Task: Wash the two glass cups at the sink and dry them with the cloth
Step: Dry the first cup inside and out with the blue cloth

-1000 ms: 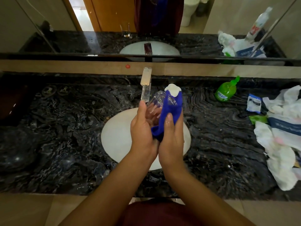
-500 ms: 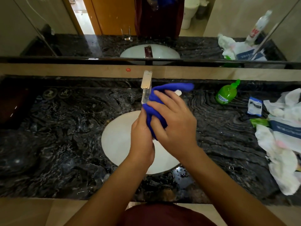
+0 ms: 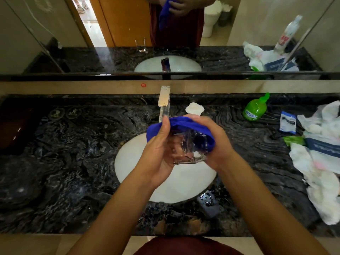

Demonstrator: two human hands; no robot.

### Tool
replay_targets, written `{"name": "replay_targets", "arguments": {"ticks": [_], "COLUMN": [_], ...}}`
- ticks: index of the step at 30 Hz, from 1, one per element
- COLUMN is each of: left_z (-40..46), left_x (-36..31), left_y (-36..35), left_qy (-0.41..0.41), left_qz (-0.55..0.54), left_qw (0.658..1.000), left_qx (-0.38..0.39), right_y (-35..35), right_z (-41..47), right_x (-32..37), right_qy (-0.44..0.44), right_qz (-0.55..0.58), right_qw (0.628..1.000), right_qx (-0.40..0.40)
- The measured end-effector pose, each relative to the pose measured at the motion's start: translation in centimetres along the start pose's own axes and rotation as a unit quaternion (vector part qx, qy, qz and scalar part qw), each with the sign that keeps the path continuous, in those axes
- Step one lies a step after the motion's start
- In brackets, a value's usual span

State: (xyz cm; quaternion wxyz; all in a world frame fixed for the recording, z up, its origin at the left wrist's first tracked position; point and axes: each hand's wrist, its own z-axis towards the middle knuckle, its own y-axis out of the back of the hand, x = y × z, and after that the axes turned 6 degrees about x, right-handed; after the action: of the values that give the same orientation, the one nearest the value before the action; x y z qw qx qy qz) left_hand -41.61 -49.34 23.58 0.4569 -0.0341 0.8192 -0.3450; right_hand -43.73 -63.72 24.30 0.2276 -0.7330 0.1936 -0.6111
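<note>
A clear glass cup [image 3: 189, 150] lies on its side between my hands, above the white sink basin [image 3: 128, 159], its thick base turned toward me. My left hand [image 3: 158, 153] grips the cup from the left, thumb pointing up. A blue cloth [image 3: 184, 123] drapes over the cup's far end, and my right hand [image 3: 211, 142] presses it against the glass from the right. A second glass cup [image 3: 140, 45] shows only as a mirror reflection, standing on the counter. The cup's mouth is hidden under the cloth.
A chrome tap [image 3: 164, 103] stands behind the basin with a white soap piece [image 3: 194, 108] beside it. To the right on the black marble counter [image 3: 64, 162] are a green soap bottle [image 3: 255, 107], a small packet [image 3: 288, 122] and crumpled white bags [image 3: 320, 162].
My right hand came off the top of the cup and moved to its right side. The cloth slid back, so the glass body and base now show between my hands.
</note>
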Motion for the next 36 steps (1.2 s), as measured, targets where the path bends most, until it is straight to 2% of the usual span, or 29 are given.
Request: {"name": "replay_targets", "arguments": {"ticks": [3, 6, 10, 13, 14, 16, 18, 19, 22, 25, 27, 30, 32, 34, 35, 36], "left_z": [-0.1, 0.8, 1.9, 2.0, 1.9, 1.8, 1.6, 1.6, 1.7, 1.7, 1.5, 1.4, 1.0, 0.6, 0.5, 0.5], "left_x": [-0.2, 0.0, 0.7, 1.1, 1.4, 2.0, 2.1, 2.0, 1.0, 0.7, 0.8, 0.6, 0.7, 1.0, 1.1, 1.0], "left_y": [-0.6, -0.7, -1.1, -1.7, -2.1, -2.5, -2.6, -2.4, -1.2, -0.8, -0.8, -0.7, -0.9, -1.4, -1.6, -1.7], "left_qy": [0.004, -0.015, -0.056, -0.074, -0.073, -0.068, -0.057, -0.046, -0.034, -0.045, -0.053, -0.051, -0.041, -0.031, -0.032, -0.042], "left_qz": [-0.06, -0.085, -0.096, -0.06, -0.052, -0.028, -0.024, -0.038, -0.038, -0.002, -0.005, 0.001, 0.038, 0.076, 0.092, 0.103], "left_qw": [0.998, 0.996, 0.99, 0.986, 0.986, 0.986, 0.985, 0.986, 0.991, 0.992, 0.992, 0.991, 0.991, 0.989, 0.987, 0.986], "left_qx": [0.011, -0.038, -0.092, -0.134, -0.137, -0.149, -0.161, -0.153, -0.124, -0.121, -0.118, -0.124, -0.125, -0.123, -0.125, -0.124], "right_y": [-0.8, -2.4, -3.2, -3.2, -3.1, -2.3, -1.5, -1.2, -0.5, -1.0, -1.4, -1.7, -2.3, -2.7, -2.6, -2.1], "right_z": [-0.5, -0.9, -1.5, -2.0, -2.1, -1.8, -1.2, -1.1, -1.0, -1.3, -1.0, -0.4, -0.3, 0.2, 0.6, 1.1], "right_x": [-2.6, -4.8, -5.0, -4.1, -3.9, -3.8, -4.1, -4.0, -4.1, -4.1, -4.0, -2.8, -1.2, 0.8, 1.6, 2.4], "right_qy": [0.04, 0.052, 0.05, 0.141, 0.187, 0.276, 0.316, 0.31, 0.28, 0.307, 0.326, 0.3, 0.216, 0.106, 0.069, 0.041], "right_qz": [0.133, 0.179, 0.073, -0.13, -0.218, -0.401, -0.556, -0.609, -0.711, -0.758, -0.752, -0.764, -0.803, -0.823, -0.815, -0.791], "right_qw": [0.987, 0.974, 0.966, 0.945, 0.922, 0.839, 0.743, 0.708, 0.628, 0.573, 0.573, 0.571, 0.555, 0.558, 0.575, 0.61], "right_qx": [-0.085, -0.131, -0.243, -0.263, -0.262, -0.244, -0.197, -0.179, -0.151, -0.056, 0.001, 0.031, 0.038, 0.028, 0.022, 0.022]}}
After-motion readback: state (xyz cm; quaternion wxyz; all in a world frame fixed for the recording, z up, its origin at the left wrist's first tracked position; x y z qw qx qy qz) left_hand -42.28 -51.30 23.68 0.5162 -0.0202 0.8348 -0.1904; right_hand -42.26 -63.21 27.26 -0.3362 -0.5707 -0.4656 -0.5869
